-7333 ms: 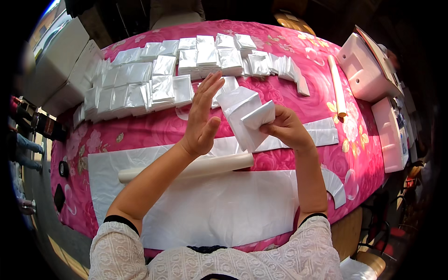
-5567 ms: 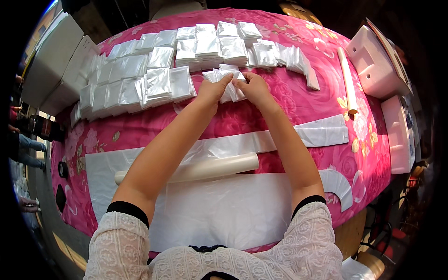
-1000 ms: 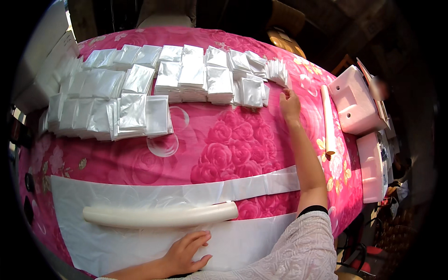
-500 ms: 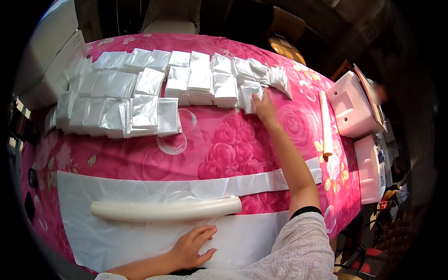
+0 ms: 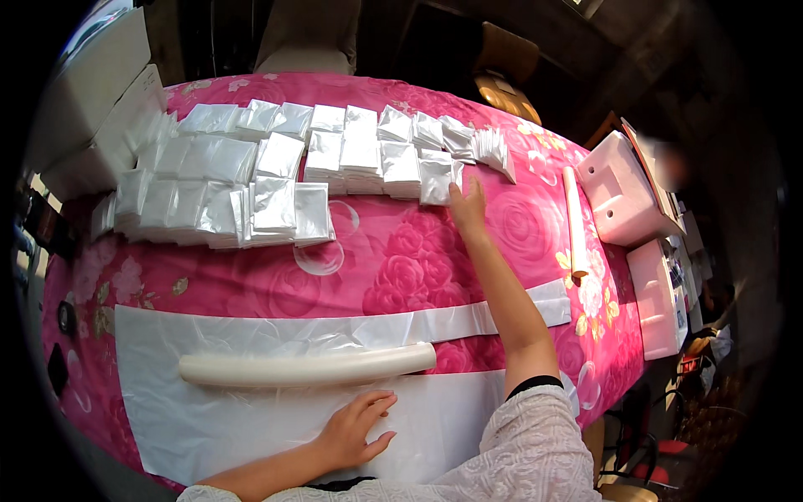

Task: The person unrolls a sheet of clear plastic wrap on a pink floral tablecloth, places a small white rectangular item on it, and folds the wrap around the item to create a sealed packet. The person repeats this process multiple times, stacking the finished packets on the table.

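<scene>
My right hand reaches across the table with thumb and fingers apart. It is beside the right edge of a small stack of flat silvery-white packets; whether the thumb touches that edge I cannot tell. My left hand is low over the white plastic sheet, its fingers spread and nothing in them. Just beyond it, a long, slightly curved-looking white roll lies across the sheet. Several more stacks of folded silvery packets stand in rows on the far left and middle of the table.
A pink rose-patterned tablecloth covers the table. A thin pale tube lies near the right edge, beside white foam boxes. White boxes stand at the far left corner. A black tape-like ring lies at the left edge.
My right hand has drawn back slightly from the top of the small packet stack to its right side. The left hand has barely moved. The whole view has shifted a little.
</scene>
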The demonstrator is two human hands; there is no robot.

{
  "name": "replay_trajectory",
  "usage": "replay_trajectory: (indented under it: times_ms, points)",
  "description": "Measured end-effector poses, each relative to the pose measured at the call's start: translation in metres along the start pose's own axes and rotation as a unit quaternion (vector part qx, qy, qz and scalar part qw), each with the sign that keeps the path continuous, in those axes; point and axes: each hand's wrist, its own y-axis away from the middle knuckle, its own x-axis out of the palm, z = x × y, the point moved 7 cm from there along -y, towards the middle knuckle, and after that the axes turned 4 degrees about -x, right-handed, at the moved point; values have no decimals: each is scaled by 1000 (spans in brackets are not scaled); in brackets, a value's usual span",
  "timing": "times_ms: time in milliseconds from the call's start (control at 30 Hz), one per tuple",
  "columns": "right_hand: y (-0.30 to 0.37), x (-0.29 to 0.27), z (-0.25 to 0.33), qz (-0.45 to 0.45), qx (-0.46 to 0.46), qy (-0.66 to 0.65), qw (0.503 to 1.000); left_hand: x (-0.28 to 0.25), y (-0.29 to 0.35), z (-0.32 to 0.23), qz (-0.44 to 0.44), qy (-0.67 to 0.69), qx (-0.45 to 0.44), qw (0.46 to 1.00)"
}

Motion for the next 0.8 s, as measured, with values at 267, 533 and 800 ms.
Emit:
replay_trajectory:
  times_ms: [267, 533, 800]
  points:
    - [178, -51, 179, 337, -224, -150, 902, -9, 10, -12, -90, -85, 103, 987]
    - [270, -91, 216, 399, -280, 24, 873, -22, 62, -55, -14, -172, 149, 974]
    - [402, -151, 242, 410, -101, 22, 906, -58, 148, -26, -94, -260, 14, 961]
